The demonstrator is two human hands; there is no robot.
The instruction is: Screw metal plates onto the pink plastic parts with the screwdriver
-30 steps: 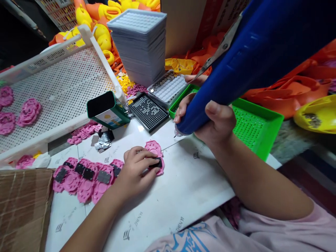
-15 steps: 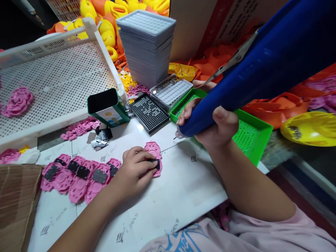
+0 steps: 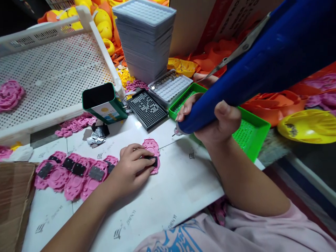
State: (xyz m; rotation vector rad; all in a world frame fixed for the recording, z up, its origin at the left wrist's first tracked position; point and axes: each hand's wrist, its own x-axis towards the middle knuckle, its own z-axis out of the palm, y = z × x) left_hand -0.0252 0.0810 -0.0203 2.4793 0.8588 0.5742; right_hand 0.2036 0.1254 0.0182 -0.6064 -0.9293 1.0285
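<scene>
White printed tabletop, cut off at 6 o'clock. Left hand, open with fingers loosely bent, rests on a pink moulded plastic piece near centre toward 7 o'clock, partly hiding its black rectangular plate. Right hand grips a long blue tapered tool, cut off at 2 o'clock. Dark green rectangular tin, 9 o'clock: interior dark, contents indiscernible. Black gridded tray, toward 10: small silvery pieces. White perforated crate, 10 o'clock, cut off: pink part.

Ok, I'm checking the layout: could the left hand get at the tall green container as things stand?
Likely yes: the left hand only rests over a pink piece, and nothing tall stands between it and the container.
</scene>
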